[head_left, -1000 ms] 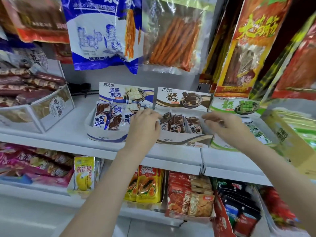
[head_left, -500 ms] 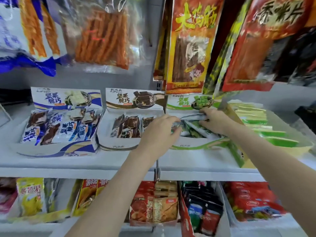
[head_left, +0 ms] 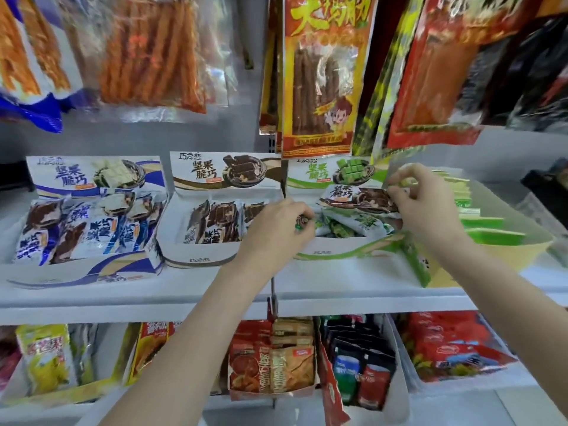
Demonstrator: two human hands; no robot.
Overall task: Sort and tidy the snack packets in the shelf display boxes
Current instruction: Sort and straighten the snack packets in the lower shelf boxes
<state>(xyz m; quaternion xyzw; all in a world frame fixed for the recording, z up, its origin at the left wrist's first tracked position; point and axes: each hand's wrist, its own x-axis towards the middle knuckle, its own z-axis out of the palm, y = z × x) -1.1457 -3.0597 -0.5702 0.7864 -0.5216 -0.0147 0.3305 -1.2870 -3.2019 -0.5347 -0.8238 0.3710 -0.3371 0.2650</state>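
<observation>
On the white shelf (head_left: 353, 292), along its front edge, I see three snack display boxes side by side: a blue box (head_left: 92, 272) toward the left end, a brown box (head_left: 199, 256) in the middle, and a green box (head_left: 344, 250) just right of it. Each holds small packets matching its colour, lying loosely. My right hand (head_left: 427, 201) is raised over the back of the green box, thumb and fingers pinching the end of a brown packet (head_left: 359, 199), which lies flat above the green packets (head_left: 347, 226) piled inside. My left hand (head_left: 276, 230) hovers at the seam between the brown and green boxes, fingers curled round something small with a green edge; I cannot tell exactly what it is. To the right of the green box sits a yellow tray (head_left: 522, 250) of green packs. Large bags of snack sticks (head_left: 322, 75) hang above the shelf, and more boxed snacks fill the shelf below.
</observation>
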